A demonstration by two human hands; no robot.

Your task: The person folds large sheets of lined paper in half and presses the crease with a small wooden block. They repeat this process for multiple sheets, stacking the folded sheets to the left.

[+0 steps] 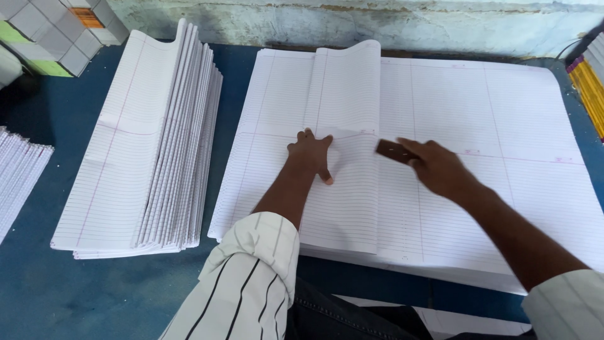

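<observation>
Left hand (309,153) flat on folded ruled sheet (343,189)

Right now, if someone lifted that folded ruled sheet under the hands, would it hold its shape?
Probably not. The folded ruled sheet looks thin, and its far end already curls upward, so it would likely droop. The left hand is pressing it flat, suggesting it springs back. It seems light and could slide on the paper stack.

Under the left hand's fingers (308,151) lies a folded sheet (343,189) of thin, matt white ruled paper, smooth and faintly curling at its far edge. The right hand's fingers (415,151) grip a small block (393,151), dark brown and dull, apparently wood. Left of the fingers, a folded paper stack (145,157) rests on the matt blue surface (63,289), which looks like cloth. Striped cloth sleeves (251,277).
</observation>
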